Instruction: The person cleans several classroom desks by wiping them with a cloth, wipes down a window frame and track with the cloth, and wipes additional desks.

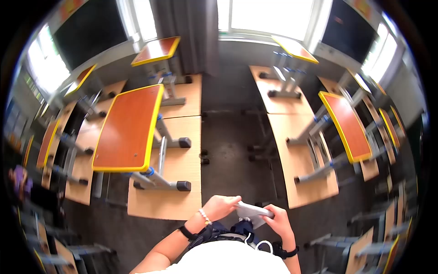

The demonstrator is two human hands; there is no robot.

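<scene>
My left hand (221, 208), with a beaded bracelet and a black band at the wrist, pinches one end of a light grey cloth (252, 210). My right hand (279, 222) grips the cloth's other end, with a black band on that wrist too. The cloth is stretched between both hands in front of my waist, and part of it hangs down. Nearest to my left hand is a pale wooden desk (182, 208) bearing a stool (128, 125) with a red-brown, yellow-edged seat. Another desk (315, 194) with a similar stool (346, 123) stands to the right.
A dark floor aisle (226, 169) runs between the desk rows. Several more stools stand on desks on both sides. At the far end are a grey curtain (187, 36) and a bright window (271, 18). A person in purple (22, 180) is at the far left.
</scene>
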